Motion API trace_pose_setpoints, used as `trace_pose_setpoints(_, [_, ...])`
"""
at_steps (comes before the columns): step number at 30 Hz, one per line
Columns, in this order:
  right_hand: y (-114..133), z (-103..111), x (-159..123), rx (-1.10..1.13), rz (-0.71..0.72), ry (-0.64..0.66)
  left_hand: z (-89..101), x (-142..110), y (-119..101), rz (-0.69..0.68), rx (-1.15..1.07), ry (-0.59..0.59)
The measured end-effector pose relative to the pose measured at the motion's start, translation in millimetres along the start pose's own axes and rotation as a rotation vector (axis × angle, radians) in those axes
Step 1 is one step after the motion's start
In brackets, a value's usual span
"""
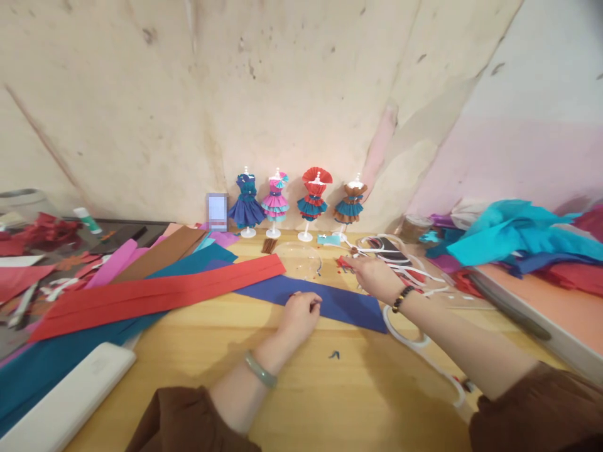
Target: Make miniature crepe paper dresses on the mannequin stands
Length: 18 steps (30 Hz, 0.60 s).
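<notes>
My left hand [301, 314] rests at the near edge of a dark blue crepe paper strip [339, 301]. Its fingers are curled in, and whatever is inside them is hidden. My right hand [379, 277] reaches forward beyond the strip, with its index finger stretched out to some small red and blue bits [346, 269] on the table. Nothing held shows in that hand. To the left of these bits lies a clear round plastic dish [299, 260]. A red paper strip [183, 289] overlaps the blue one at the left.
Several small dress forms in ruffled paper dresses, one a red dress [313, 194], stand along the wall. A white oblong case [70, 398] lies front left. White cord [409, 336] loops at right, near piled turquoise paper [509, 235]. A glue stick [88, 220] stands far left.
</notes>
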State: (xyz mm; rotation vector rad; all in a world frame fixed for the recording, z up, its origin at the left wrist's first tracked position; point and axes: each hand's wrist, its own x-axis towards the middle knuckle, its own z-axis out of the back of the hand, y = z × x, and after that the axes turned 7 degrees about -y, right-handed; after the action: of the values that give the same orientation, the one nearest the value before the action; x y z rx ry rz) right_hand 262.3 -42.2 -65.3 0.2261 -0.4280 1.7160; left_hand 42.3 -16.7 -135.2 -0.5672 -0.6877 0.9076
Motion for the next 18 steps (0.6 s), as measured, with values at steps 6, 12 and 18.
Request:
trace_pose_setpoints(6, [45.9, 5.9, -38.9, 0.389, 0.246, 0.076, 0.3, -1.4, -0.6, -0.017, 0.001, -0.004])
trace_pose_setpoints(12, [96.5, 20.8, -87.5, 0.403, 0.441, 0.109, 1.2, -1.8, -2.1, -0.016, 0.005, -0.011])
trace_pose_setpoints(18, [107.1, 11.2, -106.0, 0.250, 0.509, -0.028, -1.1, -1.8, 0.5, -0.026, 0.001, -0.007])
